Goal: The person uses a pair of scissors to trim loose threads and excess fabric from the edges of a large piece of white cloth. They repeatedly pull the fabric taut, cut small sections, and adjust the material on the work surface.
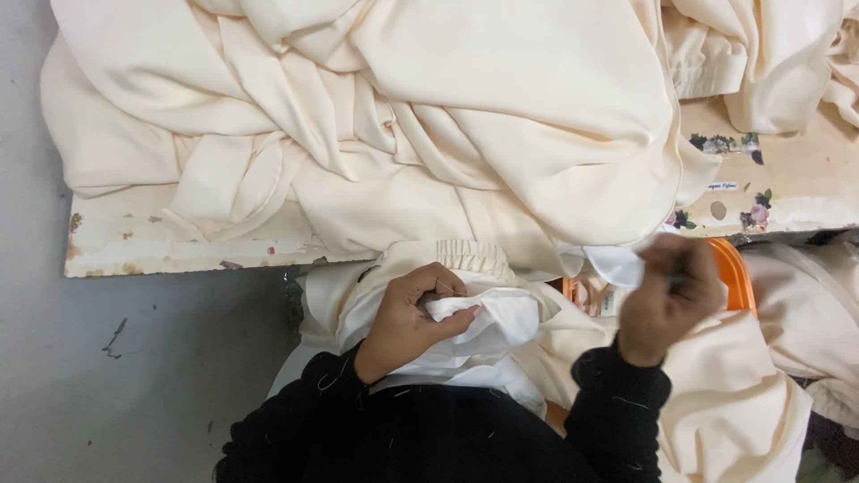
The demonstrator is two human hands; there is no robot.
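My left hand (413, 317) is closed on a bunched fold of white fabric (488, 326) held over my lap. My right hand (669, 295) is blurred, raised to the right, fingers pinched on another bit of the white fabric (617, 266); a thin dark object seems to lie in its fingers, too blurred to name. Both arms wear black sleeves (617, 411) flecked with thread. Cream cloth with a gathered elastic band (470, 255) lies just beyond my left hand.
A big heap of cream garments (429, 116) covers a worn, paint-chipped table (179, 241) with flower stickers (756, 215) at right. An orange object (738, 273) sits behind my right hand. More cream cloth (743, 402) drapes at right. Grey floor (107, 376) lies left.
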